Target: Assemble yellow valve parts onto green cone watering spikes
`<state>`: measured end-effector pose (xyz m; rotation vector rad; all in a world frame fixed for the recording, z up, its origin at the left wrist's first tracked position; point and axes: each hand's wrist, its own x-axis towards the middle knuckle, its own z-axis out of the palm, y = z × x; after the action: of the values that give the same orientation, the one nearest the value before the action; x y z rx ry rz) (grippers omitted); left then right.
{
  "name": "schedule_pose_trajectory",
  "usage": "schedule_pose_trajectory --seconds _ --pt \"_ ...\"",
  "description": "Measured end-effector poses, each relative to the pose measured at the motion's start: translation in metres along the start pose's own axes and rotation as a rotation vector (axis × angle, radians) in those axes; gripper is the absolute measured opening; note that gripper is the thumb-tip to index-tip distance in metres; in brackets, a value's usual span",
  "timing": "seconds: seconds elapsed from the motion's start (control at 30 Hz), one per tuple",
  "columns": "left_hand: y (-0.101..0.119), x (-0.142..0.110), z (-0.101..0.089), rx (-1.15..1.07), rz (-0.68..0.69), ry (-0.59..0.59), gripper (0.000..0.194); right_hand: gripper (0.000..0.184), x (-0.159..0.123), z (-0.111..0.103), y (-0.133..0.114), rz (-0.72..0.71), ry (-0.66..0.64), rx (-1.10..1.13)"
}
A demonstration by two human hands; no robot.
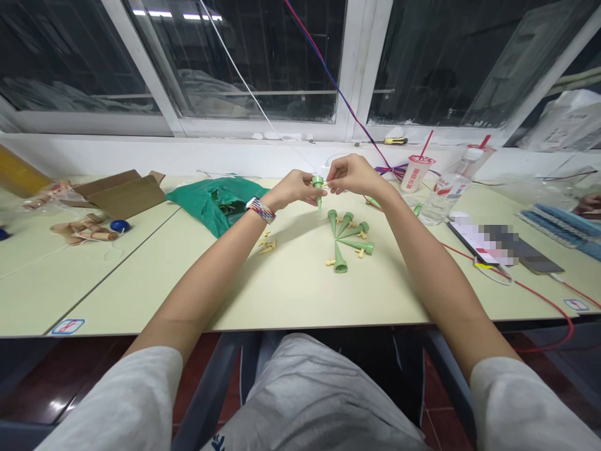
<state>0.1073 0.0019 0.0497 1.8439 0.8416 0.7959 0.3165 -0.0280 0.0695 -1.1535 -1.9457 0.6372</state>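
Observation:
Above the middle of the table, my left hand [295,189] is closed around a green cone-shaped watering spike [318,180], held upright with its tip down. My right hand [353,174] pinches a small yellow valve [328,184] against the spike's side; fingers partly hide it, and I cannot tell whether it is seated. Below my hands, several more green spikes [340,265] lie fanned out, tips together, with yellow valves [361,253] at their sides. A few loose yellow valves [268,247] lie on the table under my left forearm.
A green plastic bag [201,199] lies left, beyond it an open cardboard box [126,195] and wooden toy pieces [87,229] with a blue ball. To the right are a cup [416,173], water bottle [444,195], phones [533,250], a red cable [539,298] and another person's hand [590,204].

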Motion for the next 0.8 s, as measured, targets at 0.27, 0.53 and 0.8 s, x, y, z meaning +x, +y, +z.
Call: schedule_pose_trajectory --seconds 0.27,0.53,0.8 --pt "-0.009 0.004 0.000 0.042 0.056 0.010 0.040 0.015 0.000 0.006 -0.001 -0.019 0.007 -0.059" --pt "-0.006 0.003 0.002 0.011 0.023 0.020 0.036 0.012 0.001 0.007 0.000 -0.023 0.027 -0.072" --pt "-0.008 0.004 -0.012 -0.239 0.019 -0.035 0.036 0.018 0.002 -0.002 0.006 -0.013 0.035 0.031"
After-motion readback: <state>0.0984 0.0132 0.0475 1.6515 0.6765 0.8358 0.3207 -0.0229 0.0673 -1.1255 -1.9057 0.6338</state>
